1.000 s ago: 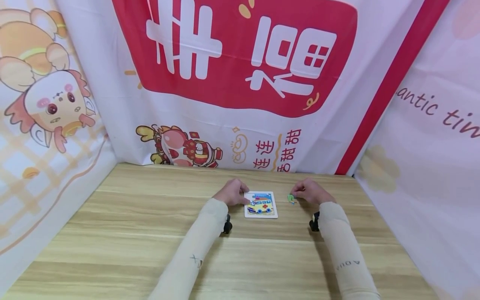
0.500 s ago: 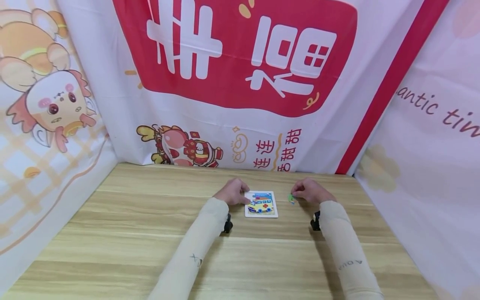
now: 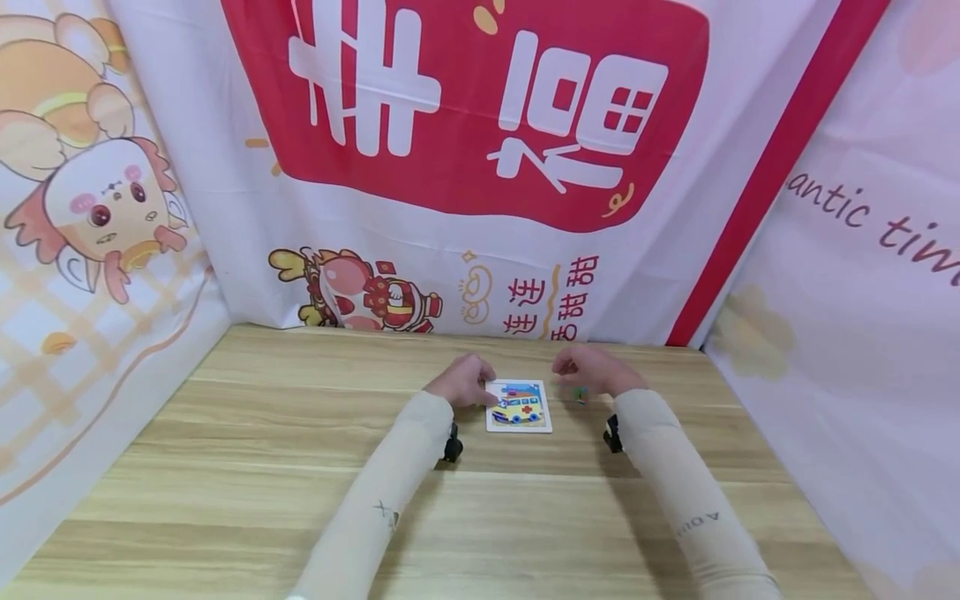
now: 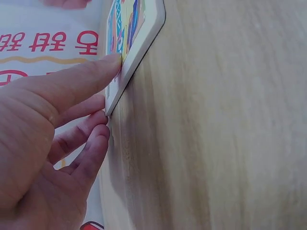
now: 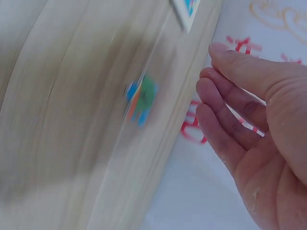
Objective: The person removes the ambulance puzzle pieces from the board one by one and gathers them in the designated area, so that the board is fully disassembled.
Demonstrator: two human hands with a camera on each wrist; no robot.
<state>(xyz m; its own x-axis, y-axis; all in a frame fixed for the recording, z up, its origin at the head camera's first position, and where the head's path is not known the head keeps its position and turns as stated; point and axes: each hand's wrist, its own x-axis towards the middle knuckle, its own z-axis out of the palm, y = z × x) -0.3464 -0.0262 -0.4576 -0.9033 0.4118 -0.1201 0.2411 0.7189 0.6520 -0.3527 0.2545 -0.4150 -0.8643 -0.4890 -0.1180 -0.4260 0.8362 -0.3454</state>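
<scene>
A small white-framed jigsaw puzzle with a yellow ambulance picture lies on the table. My left hand pinches its far left corner: in the left wrist view the thumb presses the top, while fingertips touch the frame's edge. To the puzzle's right, a small puzzle piece in green, blue and orange is on the table, blurred in the right wrist view. Past that piece and apart from it, my right hand hovers with loosely bent fingers and nothing between them.
The wooden table meets a white cloth backdrop with red print just behind both hands. Printed cloth walls stand at the left and right. A small black wrist camera sits under the right wrist.
My right hand has let go of the puzzle piece and moved left toward the puzzle, leaving the piece on the table. The left hand keeps its hold on the puzzle's corner.
</scene>
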